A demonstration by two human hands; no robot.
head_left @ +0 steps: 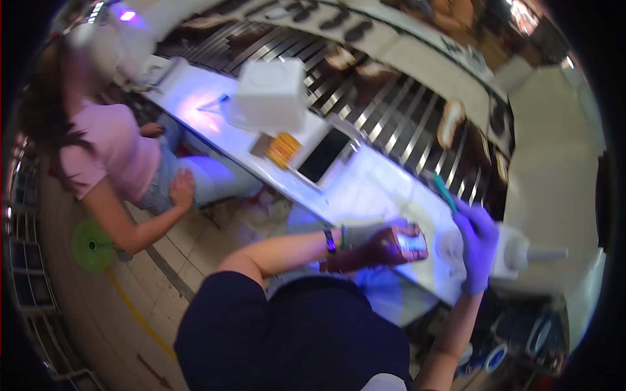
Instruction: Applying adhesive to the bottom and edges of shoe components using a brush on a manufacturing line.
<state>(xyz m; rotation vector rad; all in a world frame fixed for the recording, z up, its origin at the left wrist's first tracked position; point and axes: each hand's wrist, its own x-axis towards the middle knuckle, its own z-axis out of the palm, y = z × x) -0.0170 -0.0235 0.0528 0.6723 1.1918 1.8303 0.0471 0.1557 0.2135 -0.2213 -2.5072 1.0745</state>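
My left hand [372, 236], in a light grey glove, grips a brown shoe upper [365, 256] over the near edge of the table. A pale bottom surface [411, 242] of the shoe faces up at its right end. My right hand [479, 244], gloved and lit purple, is closed round a slim teal-handled brush [443, 192] to the right of the shoe. The brush is apart from the shoe and points up and away; its tip is blurred. Beside my right hand is a white bottle [515, 253] with a long nozzle.
The white table [372, 179] bears a dark phone [324, 154] on a tray, a yellow-orange packet [282, 150] and a white box [270, 98]. Beyond runs a roller conveyor [407, 104] carrying brown shoes [450, 124]. A person in pink [120, 143] sits to the left.
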